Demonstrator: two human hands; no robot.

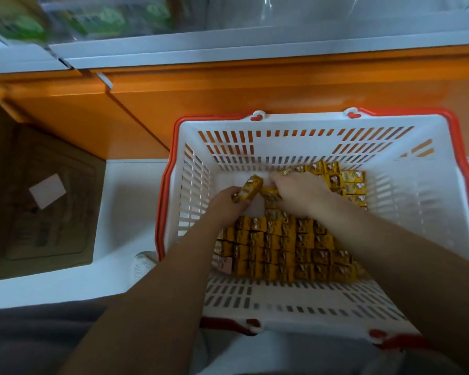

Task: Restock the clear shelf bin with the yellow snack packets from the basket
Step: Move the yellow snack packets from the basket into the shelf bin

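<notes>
Inside one white basket (287,148), left grip (226,203) clasping one yellow packet (251,188), right grip (301,196) over dozens more, hold unclear

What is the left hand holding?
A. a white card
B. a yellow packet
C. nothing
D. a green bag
B: the left hand grips one yellow packet inside the basket.
</notes>
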